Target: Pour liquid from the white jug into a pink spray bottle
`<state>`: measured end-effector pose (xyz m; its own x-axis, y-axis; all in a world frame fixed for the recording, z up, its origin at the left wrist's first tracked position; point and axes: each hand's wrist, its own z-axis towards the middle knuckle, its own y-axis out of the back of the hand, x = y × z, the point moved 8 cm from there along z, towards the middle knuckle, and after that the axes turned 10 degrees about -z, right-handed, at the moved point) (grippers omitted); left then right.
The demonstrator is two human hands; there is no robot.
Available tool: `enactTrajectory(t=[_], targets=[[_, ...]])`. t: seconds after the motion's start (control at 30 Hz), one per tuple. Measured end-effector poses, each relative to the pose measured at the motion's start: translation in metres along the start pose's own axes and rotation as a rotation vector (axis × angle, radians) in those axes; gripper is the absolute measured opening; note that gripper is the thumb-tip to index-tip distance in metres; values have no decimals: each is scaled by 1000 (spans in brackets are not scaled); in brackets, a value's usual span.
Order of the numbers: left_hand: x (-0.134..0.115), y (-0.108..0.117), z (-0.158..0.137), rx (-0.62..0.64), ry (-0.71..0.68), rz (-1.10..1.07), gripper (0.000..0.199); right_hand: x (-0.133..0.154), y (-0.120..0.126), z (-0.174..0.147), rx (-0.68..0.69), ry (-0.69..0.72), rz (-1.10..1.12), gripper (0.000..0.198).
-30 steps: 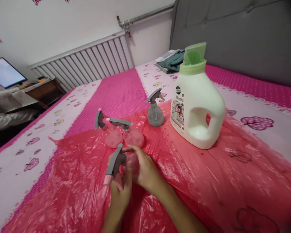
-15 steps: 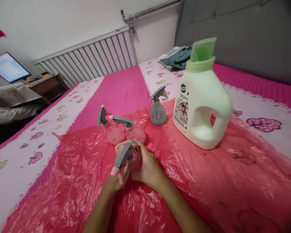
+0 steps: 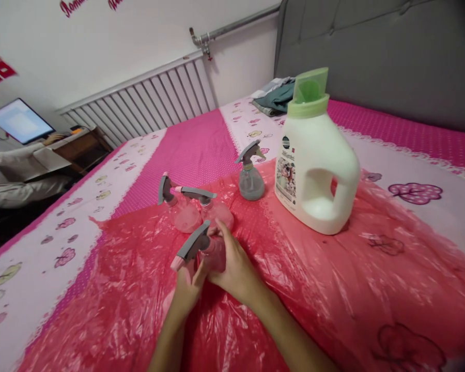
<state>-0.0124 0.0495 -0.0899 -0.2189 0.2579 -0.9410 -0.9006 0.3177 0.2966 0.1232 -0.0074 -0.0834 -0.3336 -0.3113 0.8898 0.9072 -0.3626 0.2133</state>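
On red sheet — hands, spray btl

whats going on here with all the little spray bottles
A person holds a small pink spray bottle in both hands over a red plastic sheet on a bed: the right hand around its body, the left hand under its grey trigger head. Three more small sprayers and a big white detergent jug stand behind.

The scene is evenly, softly lit. Glare is seen on the plastic sheet. Edges are stretched and darkened.
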Motion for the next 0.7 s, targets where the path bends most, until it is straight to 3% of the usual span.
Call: enactTrajectory(t=[0.13, 0.27, 0.37, 0.47, 0.57, 0.7], targets=[[3, -14, -3, 119, 40, -142, 72, 11, 21, -6, 84, -52, -104, 74], [-7, -26, -2, 212, 45, -229, 83, 28, 36, 15, 233, 75, -65, 41], [-12, -33, 0, 262, 0, -285, 82, 26, 25, 33, 457, 42, 38, 34], [-10, -37, 0, 284, -45, -362, 78, 22, 15, 39, 561, -21, 147, 35], [-8, -39, -1, 290, -97, -387, 81, 18, 12, 37, 526, -40, 151, 31], [-8, -38, -3, 248, -185, -339, 81, 14, 16, 31, 331, -26, 55, 22]])
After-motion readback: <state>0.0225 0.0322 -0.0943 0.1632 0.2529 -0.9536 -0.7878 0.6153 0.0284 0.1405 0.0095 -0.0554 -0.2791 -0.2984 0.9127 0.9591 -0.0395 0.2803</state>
